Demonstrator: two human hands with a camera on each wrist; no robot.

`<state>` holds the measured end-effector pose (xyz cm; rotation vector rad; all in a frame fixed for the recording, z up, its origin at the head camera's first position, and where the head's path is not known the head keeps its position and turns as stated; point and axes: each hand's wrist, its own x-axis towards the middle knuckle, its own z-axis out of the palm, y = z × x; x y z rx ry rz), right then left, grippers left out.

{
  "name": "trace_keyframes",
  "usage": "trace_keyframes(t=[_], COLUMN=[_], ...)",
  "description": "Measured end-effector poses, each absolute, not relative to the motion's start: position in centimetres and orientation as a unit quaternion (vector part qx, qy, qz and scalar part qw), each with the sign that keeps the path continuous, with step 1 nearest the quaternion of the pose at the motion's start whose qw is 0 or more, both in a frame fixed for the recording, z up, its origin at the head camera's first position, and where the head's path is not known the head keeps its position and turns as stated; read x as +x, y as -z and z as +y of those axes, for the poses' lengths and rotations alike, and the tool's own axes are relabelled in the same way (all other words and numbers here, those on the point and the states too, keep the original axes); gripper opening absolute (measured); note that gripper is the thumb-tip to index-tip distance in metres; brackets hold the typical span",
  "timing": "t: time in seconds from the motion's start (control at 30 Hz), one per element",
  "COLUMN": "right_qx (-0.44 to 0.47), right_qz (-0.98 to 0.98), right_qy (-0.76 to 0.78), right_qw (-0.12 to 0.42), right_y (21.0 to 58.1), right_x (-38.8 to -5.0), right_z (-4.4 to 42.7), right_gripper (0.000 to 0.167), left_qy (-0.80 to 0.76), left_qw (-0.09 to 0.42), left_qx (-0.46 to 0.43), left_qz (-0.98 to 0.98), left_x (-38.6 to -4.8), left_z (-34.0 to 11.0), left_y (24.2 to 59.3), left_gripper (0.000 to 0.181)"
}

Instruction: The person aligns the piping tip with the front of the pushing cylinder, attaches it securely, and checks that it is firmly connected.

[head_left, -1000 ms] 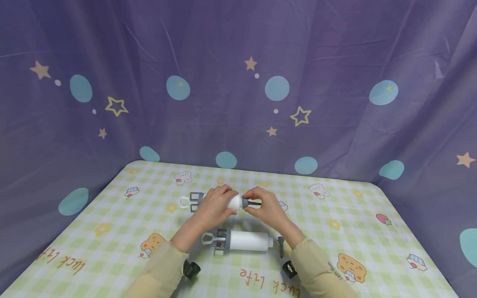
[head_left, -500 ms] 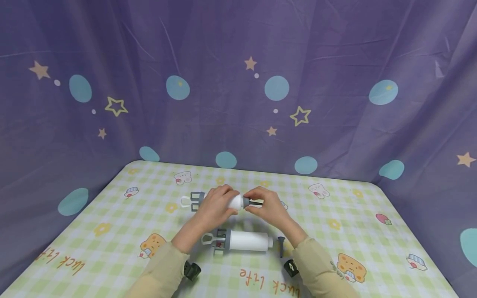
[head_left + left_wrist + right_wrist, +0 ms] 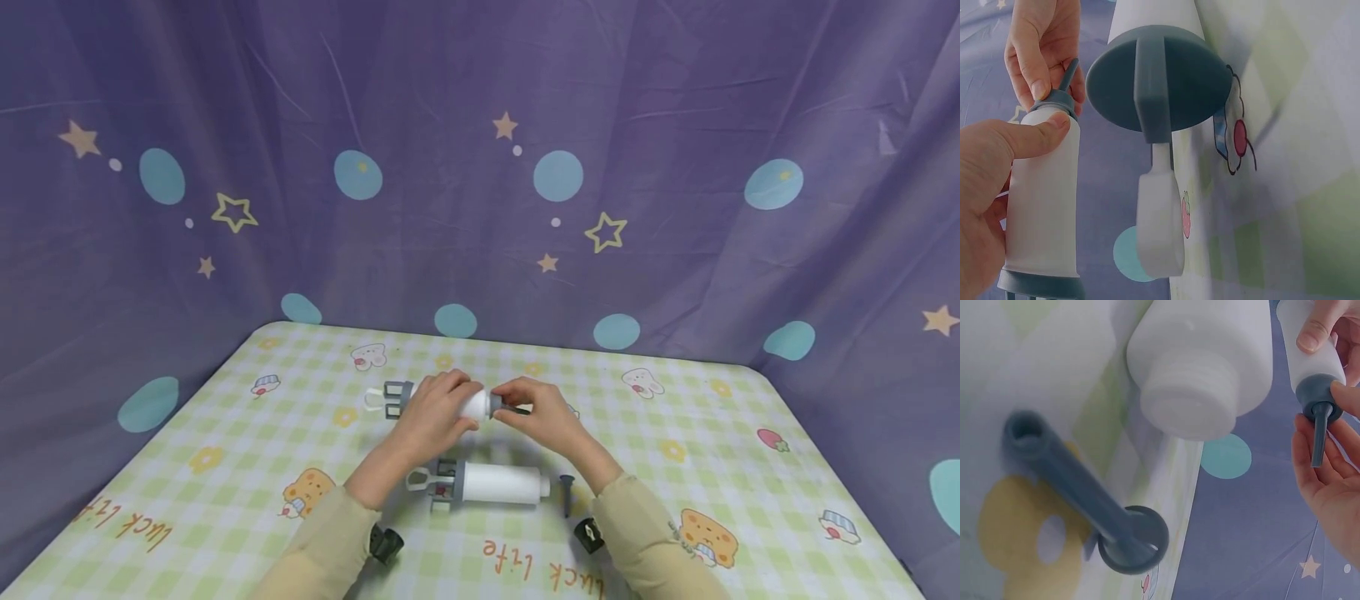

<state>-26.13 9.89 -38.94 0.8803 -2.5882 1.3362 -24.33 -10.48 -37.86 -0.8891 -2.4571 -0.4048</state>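
In the head view, the left fingers point(image 3: 447, 385) hide much of the upper white tube point(image 3: 474, 406).

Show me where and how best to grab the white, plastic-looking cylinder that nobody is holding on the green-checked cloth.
Probably around the middle of the white, plastic-looking cylinder, reaching down from above, across its length. It lies on its side, its smooth rounded body uncovered, while an open grey frame fills its left end and a narrower white neck juts from its right.

Orange upside-down script lettering point(image 3: 527, 569), "Luck life", on the flat green-and-white checked tablecloth point(image 3: 780, 492), at six and eight o'clock.
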Motion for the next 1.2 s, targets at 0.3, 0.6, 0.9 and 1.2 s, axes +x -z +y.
trace_keyframes(t=[0.3,0.6,0.9,1.2], right_qx=[0.284,0.273,0.276,0.294], right_qz=[-0.855,-0.855,-0.837,-0.842], right_qy=[-0.434,-0.442,-0.471,-0.453], right_qw=[0.021,0.001,-0.023,0.000], right_y=[39.00,39.10,39.33,39.47], right_x=[-26.37,-26.43,-26.31,-26.25], right_z=[9.99,9.98,9.99,10.03], right_gripper=[0.028,0.031,0.024,0.031], left_qy=[0.151,0.157,0.155,0.157], left_qw=[0.260,0.272,0.261,0.266], left_qx=[-0.332,-0.332,-0.327,-0.329], left_qz=[-0.894,-0.889,-0.895,-0.892], left_x=[-24.32,-24.32,-24.38,-24.41], left_z=[-10.51,-10.45,-10.47,-10.46], left_y=[37.84,37.91,38.38,38.29], left_gripper=[0.047,0.048,0.048,0.048])
